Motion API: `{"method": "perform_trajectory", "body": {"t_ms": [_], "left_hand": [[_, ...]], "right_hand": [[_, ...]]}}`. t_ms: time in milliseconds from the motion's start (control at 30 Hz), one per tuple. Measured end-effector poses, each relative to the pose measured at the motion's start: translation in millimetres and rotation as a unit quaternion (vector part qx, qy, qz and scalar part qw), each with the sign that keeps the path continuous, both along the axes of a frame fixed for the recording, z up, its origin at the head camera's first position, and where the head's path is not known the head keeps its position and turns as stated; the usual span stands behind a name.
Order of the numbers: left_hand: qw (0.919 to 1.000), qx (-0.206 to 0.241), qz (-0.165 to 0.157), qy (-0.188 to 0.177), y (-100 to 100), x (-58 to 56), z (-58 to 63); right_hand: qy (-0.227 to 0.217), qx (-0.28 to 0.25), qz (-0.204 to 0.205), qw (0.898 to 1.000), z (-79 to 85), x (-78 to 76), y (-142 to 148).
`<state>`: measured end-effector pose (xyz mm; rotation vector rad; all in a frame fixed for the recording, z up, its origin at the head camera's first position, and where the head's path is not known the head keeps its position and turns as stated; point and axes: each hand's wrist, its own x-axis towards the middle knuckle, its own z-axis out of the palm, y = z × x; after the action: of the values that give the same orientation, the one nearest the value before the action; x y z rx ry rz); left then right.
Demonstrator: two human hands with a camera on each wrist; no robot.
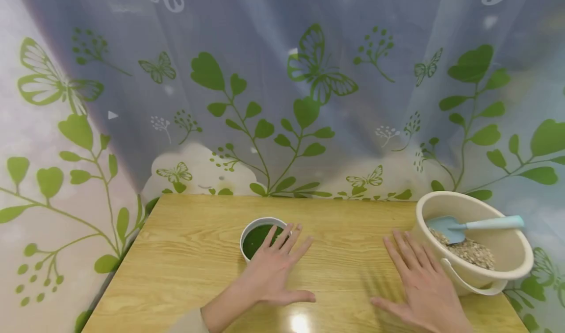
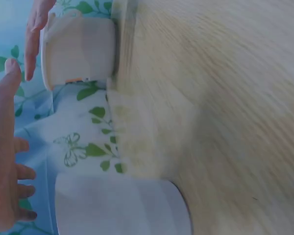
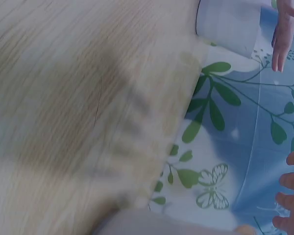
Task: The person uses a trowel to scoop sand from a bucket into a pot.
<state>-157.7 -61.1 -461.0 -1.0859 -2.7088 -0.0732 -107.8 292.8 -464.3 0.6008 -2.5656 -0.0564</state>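
A white round pot [image 1: 243, 231] with a dark green inside stands left of the middle of the table. Above its right side spreads my left hand [image 1: 274, 270], fingers straight and thumb apart, overlapping the rim in the head view. Holding nothing, my right hand [image 1: 424, 286] is spread just left of a cream bucket [image 1: 512, 270]. Inside the bucket, a light blue hand trowel [image 1: 448, 228] lies on a coarse tan granular material [image 1: 476, 253], its handle leaning over the right rim. In the left wrist view, the left hand [image 2: 5, 161] is raised above the tabletop beside the pot [image 2: 122, 205].
The wooden table [image 1: 185, 264] meets a curtain [image 1: 247, 92] printed with leaves and butterflies at its back edge. More printed cloth [image 1: 48, 141] hangs along the left. The bucket's handle [image 1: 470, 284] hangs down at its front.
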Motion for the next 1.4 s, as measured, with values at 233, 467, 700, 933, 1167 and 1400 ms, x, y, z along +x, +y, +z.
{"method": "perform_trajectory", "body": {"t_ms": [233,467,700,933,1167,1400], "left_hand": [[0.9981,-0.017,-0.038,0.046,37,-11.6,10.7],[0.9961,-0.027,-0.057,0.062,71,-19.7,22.9],[0.9951,-0.060,-0.067,0.040,107,-29.6,32.0],[0.9937,-0.081,-0.077,0.013,141,-41.4,37.2],[0.9917,-0.093,-0.088,-0.013,168,-49.2,43.7],[0.9902,-0.102,-0.094,-0.017,197,-54.0,45.2]], "right_hand": [[0.013,0.004,-0.004,1.000,13.7,3.5,23],[0.026,-0.006,-0.027,0.999,22.3,5.5,46],[0.024,-0.001,-0.055,0.998,24.5,5.2,70],[0.024,-0.001,-0.066,0.998,20.1,2.8,92],[0.073,-0.003,-0.044,0.996,14.8,-0.6,108],[0.075,0.006,-0.040,0.996,8.9,-2.5,120]]}}
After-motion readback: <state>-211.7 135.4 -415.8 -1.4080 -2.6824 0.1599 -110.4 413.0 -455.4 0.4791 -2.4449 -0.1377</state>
